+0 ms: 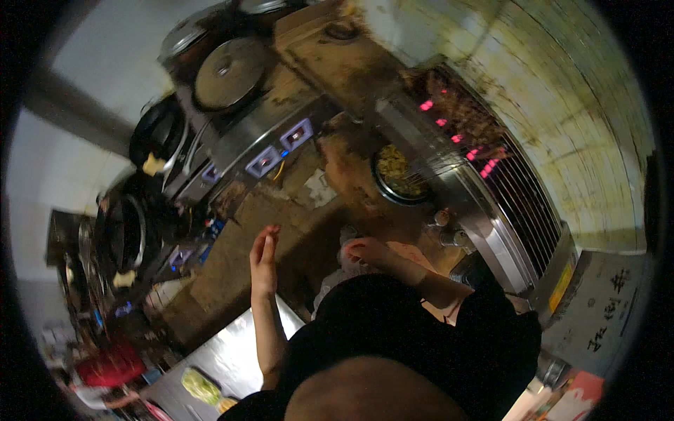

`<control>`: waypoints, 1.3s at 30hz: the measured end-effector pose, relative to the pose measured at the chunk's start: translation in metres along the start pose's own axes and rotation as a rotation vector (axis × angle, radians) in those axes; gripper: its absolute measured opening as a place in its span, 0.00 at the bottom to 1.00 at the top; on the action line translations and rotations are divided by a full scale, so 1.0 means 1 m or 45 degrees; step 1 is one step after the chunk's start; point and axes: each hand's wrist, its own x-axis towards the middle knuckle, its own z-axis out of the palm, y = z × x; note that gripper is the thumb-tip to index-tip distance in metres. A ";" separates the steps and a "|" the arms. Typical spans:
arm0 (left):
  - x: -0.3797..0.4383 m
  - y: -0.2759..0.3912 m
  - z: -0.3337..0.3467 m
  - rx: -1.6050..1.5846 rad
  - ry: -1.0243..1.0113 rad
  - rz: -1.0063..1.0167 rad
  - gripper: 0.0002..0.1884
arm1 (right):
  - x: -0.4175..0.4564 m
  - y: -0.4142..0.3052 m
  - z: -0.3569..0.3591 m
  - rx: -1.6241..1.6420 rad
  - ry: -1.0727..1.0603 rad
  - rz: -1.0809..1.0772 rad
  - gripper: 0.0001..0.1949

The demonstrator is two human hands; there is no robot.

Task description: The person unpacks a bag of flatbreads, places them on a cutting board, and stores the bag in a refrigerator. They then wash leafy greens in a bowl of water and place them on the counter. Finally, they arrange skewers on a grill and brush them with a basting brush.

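Observation:
My left hand [265,258] is raised above the brown floor [226,263], its fingers loosely bent and nothing seen in them. To its right, my right hand [364,249] is bent inward before my body. Pale translucent material [333,279], possibly plastic, hangs beneath and beside that hand. Blur hides whether the fingers grip it. Beyond the right hand, a metal-rimmed round container [401,197] with yellowish food stands beside a long metal grill [495,226]. Pink-red spots glow under the grill's bars, and brown food or debris covers its far end.
Left of me runs a stove line with control panels [264,160], a lidded pot [230,73] and dark woks [124,231]. A metal worktable [226,342] carries a bagged pale-green item [200,386]. At right lies a grey box [592,300] bearing writing. Another person's arm [122,401] shows lower left.

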 end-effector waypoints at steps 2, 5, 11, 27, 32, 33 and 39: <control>0.046 0.027 0.048 0.087 -0.231 -0.084 0.25 | -0.010 0.045 -0.057 0.663 -0.059 -0.040 0.12; 0.107 0.023 0.108 0.093 -0.634 -0.168 0.28 | -0.036 0.044 -0.089 0.618 0.629 -0.467 0.10; 0.154 -0.005 0.241 -0.017 -0.881 -0.622 0.29 | -0.098 -0.147 -0.066 -0.809 1.918 -0.850 0.07; 0.167 0.000 0.316 -0.252 -1.208 -1.177 0.23 | -0.040 -0.211 -0.089 -1.554 1.994 -0.222 0.04; 0.182 -0.005 0.317 -0.191 -1.370 -1.235 0.22 | -0.025 -0.220 -0.095 -1.520 2.218 -0.212 0.09; 0.180 0.000 0.319 -0.195 -1.376 -1.267 0.22 | -0.023 -0.221 -0.098 -1.553 2.267 -0.162 0.11; 0.187 0.007 0.319 -0.109 -1.451 -1.312 0.25 | -0.024 -0.229 -0.103 -1.644 2.164 0.014 0.06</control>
